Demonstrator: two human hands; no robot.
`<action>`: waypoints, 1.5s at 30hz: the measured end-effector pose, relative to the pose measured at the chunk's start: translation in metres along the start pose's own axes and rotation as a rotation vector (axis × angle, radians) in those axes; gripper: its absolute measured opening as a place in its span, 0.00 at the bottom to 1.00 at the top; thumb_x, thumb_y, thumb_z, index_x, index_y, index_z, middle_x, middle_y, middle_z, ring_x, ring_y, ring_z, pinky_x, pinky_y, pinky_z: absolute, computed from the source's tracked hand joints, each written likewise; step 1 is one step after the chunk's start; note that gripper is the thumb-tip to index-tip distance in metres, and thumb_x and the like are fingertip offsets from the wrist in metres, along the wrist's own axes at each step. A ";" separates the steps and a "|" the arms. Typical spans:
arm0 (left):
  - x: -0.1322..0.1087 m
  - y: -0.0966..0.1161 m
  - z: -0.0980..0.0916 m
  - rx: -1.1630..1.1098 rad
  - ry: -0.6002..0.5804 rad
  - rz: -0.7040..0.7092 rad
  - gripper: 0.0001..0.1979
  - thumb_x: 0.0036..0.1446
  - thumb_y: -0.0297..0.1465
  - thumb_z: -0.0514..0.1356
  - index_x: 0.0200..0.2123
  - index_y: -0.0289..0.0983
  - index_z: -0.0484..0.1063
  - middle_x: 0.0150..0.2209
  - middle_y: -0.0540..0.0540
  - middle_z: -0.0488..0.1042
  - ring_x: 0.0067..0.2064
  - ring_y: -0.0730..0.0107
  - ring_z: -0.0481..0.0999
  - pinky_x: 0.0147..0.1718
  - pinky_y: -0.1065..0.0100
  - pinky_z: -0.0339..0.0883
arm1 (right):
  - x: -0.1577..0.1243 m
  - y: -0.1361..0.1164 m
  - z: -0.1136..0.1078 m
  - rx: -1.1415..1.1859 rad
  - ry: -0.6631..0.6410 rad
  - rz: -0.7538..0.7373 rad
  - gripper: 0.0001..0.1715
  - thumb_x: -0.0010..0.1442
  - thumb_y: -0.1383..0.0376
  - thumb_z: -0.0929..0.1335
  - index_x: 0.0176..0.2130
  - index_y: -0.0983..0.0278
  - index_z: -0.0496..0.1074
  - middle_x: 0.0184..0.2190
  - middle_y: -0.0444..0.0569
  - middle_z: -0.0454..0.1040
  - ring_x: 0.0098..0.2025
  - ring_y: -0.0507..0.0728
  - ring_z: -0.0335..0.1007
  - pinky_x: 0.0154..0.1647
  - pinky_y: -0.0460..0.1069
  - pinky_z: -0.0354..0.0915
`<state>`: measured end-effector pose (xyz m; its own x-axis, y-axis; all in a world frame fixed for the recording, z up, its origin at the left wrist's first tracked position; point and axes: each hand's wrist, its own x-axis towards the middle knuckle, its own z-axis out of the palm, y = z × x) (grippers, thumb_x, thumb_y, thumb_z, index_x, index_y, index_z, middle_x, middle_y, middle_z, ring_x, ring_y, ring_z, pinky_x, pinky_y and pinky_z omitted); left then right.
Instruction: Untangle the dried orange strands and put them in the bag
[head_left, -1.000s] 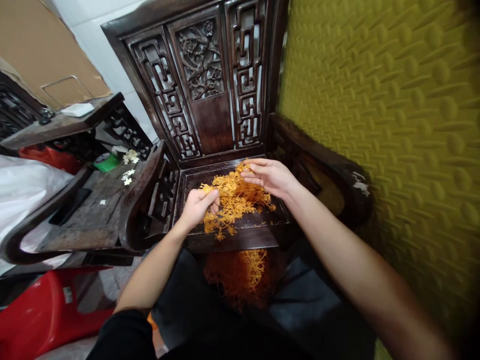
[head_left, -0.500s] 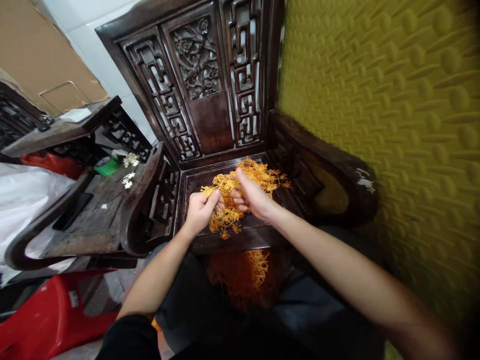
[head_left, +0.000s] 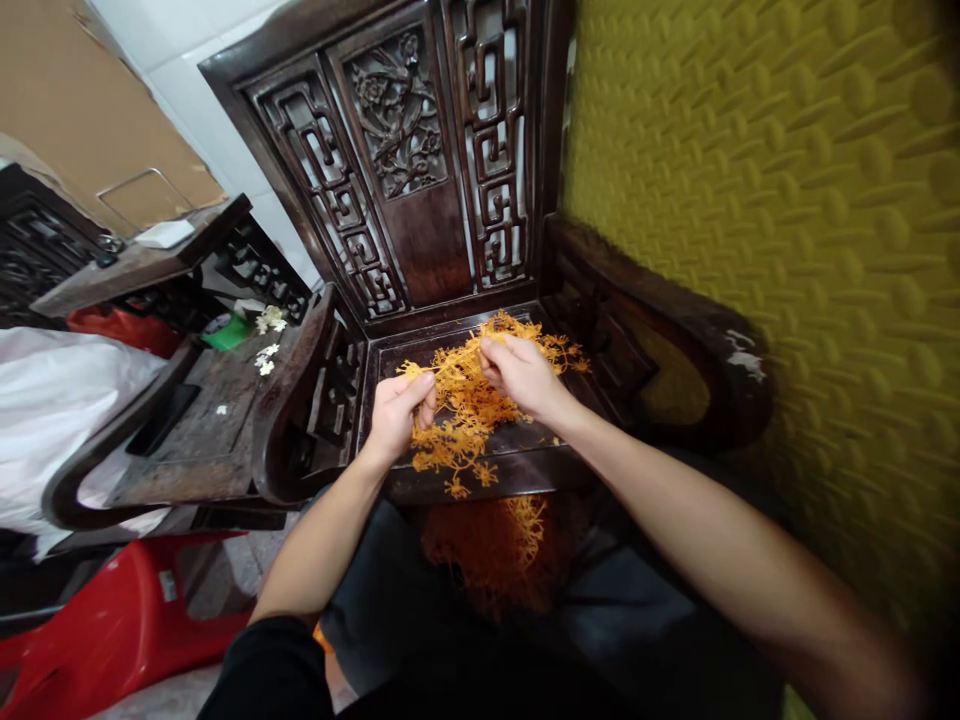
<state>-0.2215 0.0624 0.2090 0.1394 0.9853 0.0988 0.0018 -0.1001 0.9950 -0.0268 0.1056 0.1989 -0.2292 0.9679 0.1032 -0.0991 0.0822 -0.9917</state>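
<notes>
A tangled heap of orange, branching plastic-looking pieces (head_left: 480, 400) lies on the seat of a dark carved wooden chair (head_left: 517, 470). Over the heap's left side, my left hand (head_left: 400, 412) is closed, pinching an orange strand between thumb and fingers. My right hand (head_left: 521, 375) is closed too, its thumb and fingertips pinched on the orange strand above the heap's right part. The strand runs between the two hands. Some small branched ends hang near the seat's front edge. More orange pieces (head_left: 517, 545) show below the seat, between the legs.
A yellow-green bumpy mat (head_left: 750, 180) stands along the right side. At left are a second dark wooden chair (head_left: 202, 470) with a green tape roll (head_left: 226, 332) and pale flower-like bits (head_left: 267, 358), a white bag (head_left: 67, 420), and a red plastic stool (head_left: 135, 620).
My right hand has gone from loosely spread fingers to a pinch on the orange strand. My left hand keeps its pinch. The whole view has shifted slightly.
</notes>
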 end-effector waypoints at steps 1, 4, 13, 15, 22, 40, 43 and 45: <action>0.002 -0.002 -0.002 -0.008 0.008 -0.010 0.24 0.61 0.44 0.61 0.18 0.36 0.69 0.12 0.51 0.64 0.16 0.76 0.61 0.18 0.70 0.54 | 0.002 0.001 0.000 0.035 -0.005 0.022 0.24 0.66 0.50 0.65 0.24 0.62 0.63 0.17 0.41 0.58 0.20 0.49 0.49 0.21 0.46 0.47; 0.009 -0.005 -0.008 -0.021 0.036 -0.017 0.23 0.60 0.44 0.62 0.18 0.36 0.68 0.12 0.51 0.63 0.15 0.76 0.61 0.18 0.70 0.54 | 0.005 0.003 -0.002 0.092 -0.050 0.085 0.18 0.65 0.55 0.66 0.28 0.63 0.68 0.18 0.40 0.60 0.18 0.47 0.48 0.19 0.45 0.45; 0.036 -0.007 -0.042 -0.212 0.229 -0.058 0.22 0.55 0.44 0.65 0.19 0.37 0.63 0.12 0.54 0.59 0.14 0.80 0.57 0.16 0.73 0.53 | 0.008 -0.003 -0.020 0.382 -0.233 0.310 0.10 0.56 0.63 0.68 0.37 0.67 0.72 0.17 0.38 0.57 0.17 0.46 0.44 0.17 0.43 0.39; 0.038 -0.007 -0.052 -0.223 0.308 -0.033 0.22 0.53 0.44 0.65 0.19 0.37 0.62 0.12 0.55 0.59 0.14 0.80 0.57 0.16 0.73 0.53 | 0.010 -0.002 -0.026 0.390 -0.104 0.273 0.11 0.53 0.65 0.69 0.38 0.68 0.71 0.17 0.39 0.58 0.17 0.46 0.46 0.17 0.43 0.41; 0.030 -0.004 -0.048 -0.137 0.176 -0.026 0.23 0.57 0.45 0.63 0.19 0.36 0.66 0.13 0.52 0.62 0.15 0.79 0.60 0.18 0.72 0.56 | 0.012 0.013 -0.017 0.404 -0.023 0.298 0.33 0.49 0.72 0.65 0.55 0.65 0.68 0.23 0.45 0.70 0.20 0.50 0.56 0.18 0.44 0.48; 0.011 0.016 -0.035 -0.010 0.208 0.253 0.26 0.62 0.41 0.59 0.14 0.37 0.63 0.11 0.52 0.57 0.15 0.77 0.57 0.18 0.70 0.54 | 0.030 0.006 -0.044 0.431 0.444 0.228 0.15 0.65 0.61 0.69 0.30 0.64 0.64 0.17 0.37 0.58 0.16 0.45 0.50 0.14 0.40 0.46; 0.005 0.024 -0.042 0.331 -0.043 0.246 0.26 0.65 0.40 0.58 0.15 0.36 0.68 0.13 0.49 0.65 0.17 0.76 0.62 0.20 0.70 0.54 | 0.025 -0.009 -0.059 0.350 0.353 0.129 0.06 0.64 0.64 0.69 0.39 0.65 0.71 0.29 0.48 0.74 0.21 0.48 0.62 0.16 0.42 0.51; 0.002 0.024 -0.038 0.545 -0.246 0.256 0.27 0.67 0.40 0.56 0.16 0.36 0.70 0.15 0.48 0.68 0.18 0.76 0.65 0.22 0.70 0.56 | 0.016 -0.018 -0.050 0.260 0.202 0.047 0.11 0.63 0.62 0.70 0.45 0.64 0.74 0.28 0.45 0.74 0.21 0.48 0.59 0.17 0.43 0.50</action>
<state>-0.2588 0.0673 0.2336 0.4247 0.8670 0.2607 0.4320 -0.4471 0.7832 0.0194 0.1309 0.2148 -0.0455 0.9989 0.0148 -0.3430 -0.0017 -0.9393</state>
